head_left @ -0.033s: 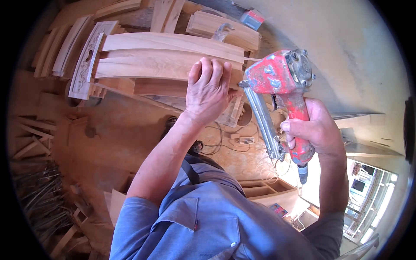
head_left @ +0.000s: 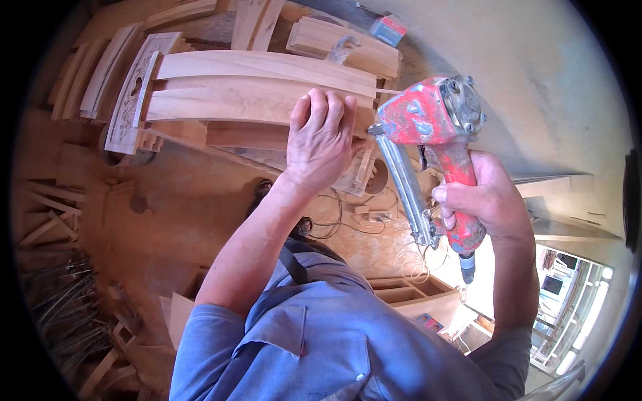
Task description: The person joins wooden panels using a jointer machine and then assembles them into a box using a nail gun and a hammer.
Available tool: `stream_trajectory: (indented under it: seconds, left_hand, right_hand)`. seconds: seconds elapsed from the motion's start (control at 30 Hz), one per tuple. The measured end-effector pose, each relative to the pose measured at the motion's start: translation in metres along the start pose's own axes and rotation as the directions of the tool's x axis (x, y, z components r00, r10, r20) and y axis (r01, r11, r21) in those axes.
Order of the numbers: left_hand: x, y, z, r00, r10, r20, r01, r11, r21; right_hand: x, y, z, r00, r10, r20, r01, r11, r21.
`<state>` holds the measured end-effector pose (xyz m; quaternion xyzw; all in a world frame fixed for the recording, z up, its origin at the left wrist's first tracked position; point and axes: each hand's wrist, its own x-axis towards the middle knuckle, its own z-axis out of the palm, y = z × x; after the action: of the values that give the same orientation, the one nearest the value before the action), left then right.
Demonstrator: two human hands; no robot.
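Against the right end of the curved boards (head_left: 261,100), your left hand (head_left: 321,144) is pressing flat, fingers together and draped over the upper edge of the lower board, palm down on the wood; it is bearing on the wood, not closed around it. Your right hand (head_left: 485,200) is wrapping tight around the grip of the red nail gun (head_left: 431,134), fingers closed on the handle, with the gun's head up near the boards' right end and its long metal magazine (head_left: 408,190) slanting down toward you. The gun's nose is sitting just beside your left fingertips, at the end of the boards; whether it is touching the wood cannot be told. The boards are lying one above the other, bowed, stretching leftward to a carved panel (head_left: 130,100) that is standing at their left end. More curved slats (head_left: 87,80) are leaning at the far left. Behind the boards, another wooden piece (head_left: 341,43) is resting, with a small red and blue box (head_left: 389,28) beyond it. Below, offcuts (head_left: 47,214) are lying scattered on the floor at the left, and thin wire (head_left: 341,217) is looping beneath your left wrist. Your blue shirt (head_left: 321,341) is filling the lower edge.
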<state>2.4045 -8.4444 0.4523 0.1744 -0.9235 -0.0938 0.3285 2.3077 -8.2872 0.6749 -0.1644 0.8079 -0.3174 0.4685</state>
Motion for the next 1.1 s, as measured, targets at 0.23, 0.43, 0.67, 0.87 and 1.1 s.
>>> stream_trajectory:
  seconds: [0.23, 0.43, 0.67, 0.87, 1.1]
  left_hand:
    - [-0.003, -0.004, 0.003, 1.0, 0.012, 0.025, -0.013, 0.999, 0.036]
    - [-0.002, -0.002, 0.0, 0.999, 0.006, 0.038, -0.007, 0.999, 0.031]
    - [-0.004, -0.002, 0.002, 0.999, 0.006, 0.044, -0.008, 0.999, 0.047]
    - [-0.004, -0.002, 0.003, 0.999, 0.0, 0.049, -0.001, 1.0, 0.025]
    - [-0.002, -0.002, 0.001, 0.999, -0.008, 0.052, 0.006, 0.999, 0.041]
  right_hand:
    - [-0.005, -0.01, 0.0, 0.994, 0.001, -0.108, 0.0, 1.0, 0.016]
    - [0.009, -0.012, -0.006, 0.998, -0.021, -0.066, 0.023, 0.999, 0.03]
    - [0.018, -0.013, -0.005, 1.0, -0.007, -0.028, 0.008, 1.0, 0.025]
    - [0.016, -0.019, -0.013, 0.998, -0.018, -0.058, 0.018, 1.0, -0.006]
    - [0.032, -0.024, -0.013, 0.995, -0.019, -0.096, 0.023, 0.999, 0.035]
